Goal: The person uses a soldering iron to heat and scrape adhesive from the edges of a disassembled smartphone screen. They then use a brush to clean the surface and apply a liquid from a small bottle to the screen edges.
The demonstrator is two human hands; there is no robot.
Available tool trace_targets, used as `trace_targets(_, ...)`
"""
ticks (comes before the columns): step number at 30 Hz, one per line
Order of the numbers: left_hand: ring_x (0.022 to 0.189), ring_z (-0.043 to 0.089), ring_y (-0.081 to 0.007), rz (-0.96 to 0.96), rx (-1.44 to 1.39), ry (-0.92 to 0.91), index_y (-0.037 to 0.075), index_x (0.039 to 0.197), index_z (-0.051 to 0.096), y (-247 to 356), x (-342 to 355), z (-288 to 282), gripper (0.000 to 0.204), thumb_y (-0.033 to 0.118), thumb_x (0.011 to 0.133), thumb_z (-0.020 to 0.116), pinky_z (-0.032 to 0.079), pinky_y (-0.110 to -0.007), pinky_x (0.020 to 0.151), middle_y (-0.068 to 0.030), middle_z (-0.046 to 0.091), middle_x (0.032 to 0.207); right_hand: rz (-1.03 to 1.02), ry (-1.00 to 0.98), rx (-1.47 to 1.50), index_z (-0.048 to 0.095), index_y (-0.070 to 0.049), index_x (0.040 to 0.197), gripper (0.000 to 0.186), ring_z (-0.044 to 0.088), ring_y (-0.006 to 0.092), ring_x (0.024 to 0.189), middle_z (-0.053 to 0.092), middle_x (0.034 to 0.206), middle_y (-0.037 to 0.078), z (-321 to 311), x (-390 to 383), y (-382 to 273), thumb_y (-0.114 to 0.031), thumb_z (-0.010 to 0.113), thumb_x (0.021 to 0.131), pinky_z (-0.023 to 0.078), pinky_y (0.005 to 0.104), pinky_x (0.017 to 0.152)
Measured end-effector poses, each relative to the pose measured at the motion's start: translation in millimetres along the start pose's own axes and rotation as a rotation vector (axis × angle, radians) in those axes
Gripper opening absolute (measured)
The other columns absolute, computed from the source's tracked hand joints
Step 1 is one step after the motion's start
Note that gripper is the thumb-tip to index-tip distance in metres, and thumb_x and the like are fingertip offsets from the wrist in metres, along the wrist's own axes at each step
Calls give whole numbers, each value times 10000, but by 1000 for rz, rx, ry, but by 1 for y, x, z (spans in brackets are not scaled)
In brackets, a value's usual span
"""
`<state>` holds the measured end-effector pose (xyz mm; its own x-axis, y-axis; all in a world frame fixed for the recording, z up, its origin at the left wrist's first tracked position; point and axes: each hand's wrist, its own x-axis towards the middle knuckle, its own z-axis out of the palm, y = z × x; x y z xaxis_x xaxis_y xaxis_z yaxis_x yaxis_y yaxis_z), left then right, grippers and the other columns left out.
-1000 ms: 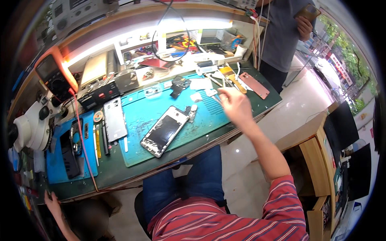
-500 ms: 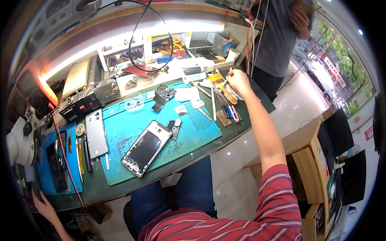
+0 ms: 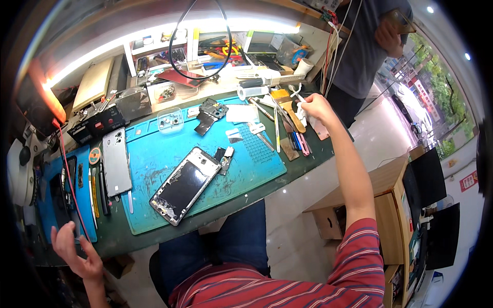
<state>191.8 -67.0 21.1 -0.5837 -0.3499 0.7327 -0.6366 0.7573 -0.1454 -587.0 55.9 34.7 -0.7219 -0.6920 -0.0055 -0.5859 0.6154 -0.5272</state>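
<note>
At the far right of the bench my right hand (image 3: 317,108) is closed on a limp white strip (image 3: 301,114); its exact kind is hard to make out. Beside it lie a yellow-handled brush (image 3: 292,117) and a pink-handled tool (image 3: 304,145). My left hand (image 3: 77,252) is raised at the bench's left front edge, its fingers apart and holding nothing. Nearest to it is a dark phone part (image 3: 61,197) on a small blue mat. An opened phone (image 3: 186,186) with a damaged black screen area lies on the large blue mat (image 3: 149,205).
Loose phone parts (image 3: 211,114), a clear box (image 3: 170,121) and a silver back cover (image 3: 117,161) lie around the phone. Drawers and tool bins (image 3: 221,49) line the back. A black cable loop (image 3: 172,51) hangs over the bench. Another person (image 3: 362,51) stands at the far right.
My left hand has risen and moved right, its fingers now curled apart. My right hand has shifted slightly right and nearer, with the white strip now showing in it. The view has tilted a little.
</note>
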Motion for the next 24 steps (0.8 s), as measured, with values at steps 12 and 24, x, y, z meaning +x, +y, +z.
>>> trace_targets(12,1118,699,-355,71,-258,-88,9,1492,506,43,2,35,544,-108,972,615,414,-661,1217,-192,698,1250,-67,303,-261,862,-142,1065,283,792,370,1067,833,1077,157,27,14,-57,-384,766,956,616,487,918)
trace_targets(24,1136,699,-346,10,-244,-113,14,1499,498,41,-8,39,547,-102,975,602,398,-648,1236,-183,697,1250,-53,-155,-438,826,-48,858,363,765,233,744,782,750,104,13,34,-51,-408,857,829,609,408,764)
